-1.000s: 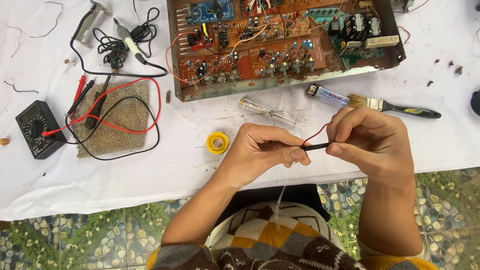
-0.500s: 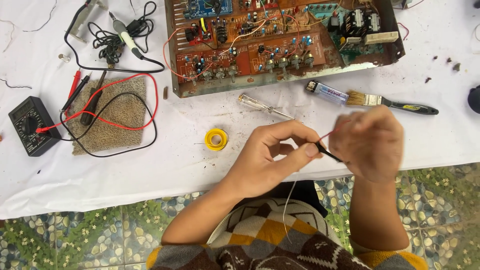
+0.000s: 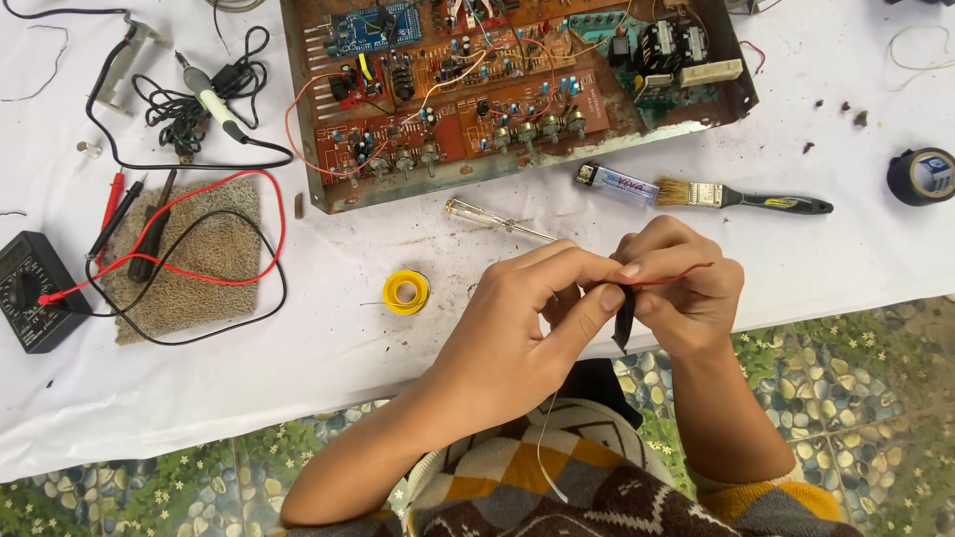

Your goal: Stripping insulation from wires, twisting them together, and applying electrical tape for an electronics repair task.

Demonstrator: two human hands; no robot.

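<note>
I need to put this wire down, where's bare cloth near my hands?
Bare cloth lies between the yellow tape roll and the brown mat, and right of the right hand below the paintbrush. The circuit board side is crowded.

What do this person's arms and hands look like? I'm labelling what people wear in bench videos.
Both hands are bare: the left hand and the right hand show no gloves, rings or watch. The forearms are uncovered, with sleeves pushed up near the elbows. The garment is a knitted sweater in a diamond pattern of brown, yellow, grey and cream.
</note>
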